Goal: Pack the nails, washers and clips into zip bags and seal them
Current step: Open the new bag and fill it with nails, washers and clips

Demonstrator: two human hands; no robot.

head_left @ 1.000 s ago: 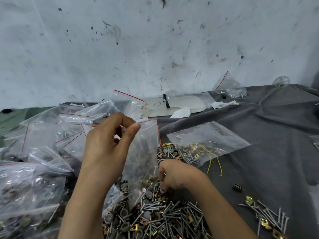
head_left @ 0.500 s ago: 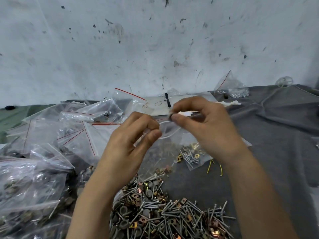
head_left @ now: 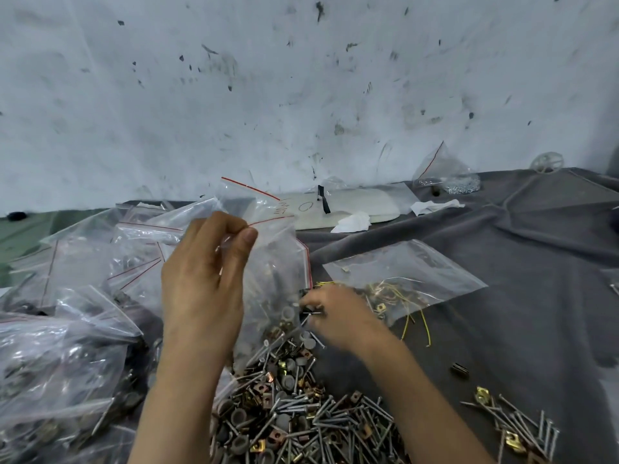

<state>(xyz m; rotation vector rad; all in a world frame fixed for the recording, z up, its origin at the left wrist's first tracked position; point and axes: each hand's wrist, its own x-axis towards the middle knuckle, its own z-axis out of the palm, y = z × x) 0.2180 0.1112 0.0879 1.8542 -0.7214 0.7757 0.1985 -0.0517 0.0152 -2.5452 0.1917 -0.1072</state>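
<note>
My left hand (head_left: 204, 279) pinches the top edge of a clear zip bag (head_left: 274, 262) with a red seal line and holds it upright over the pile. The bag holds some nails and clips at its bottom. My right hand (head_left: 338, 313) is down at the far edge of the loose pile (head_left: 294, 413) of nails, grey washers and brass clips, its fingers curled around a few small pieces. Which pieces they are is blurred.
Filled zip bags (head_left: 60, 363) are heaped at the left. A flat bag with yellow wires and clips (head_left: 402, 283) lies right of my hands. A smaller scatter of nails and clips (head_left: 512, 426) sits at lower right on the grey cloth (head_left: 519, 262). A bag of small screws (head_left: 445, 175) stands by the wall.
My right hand has dropped from the bag's mouth back down to the pile and picks up pieces. My left hand keeps the bag raised.
</note>
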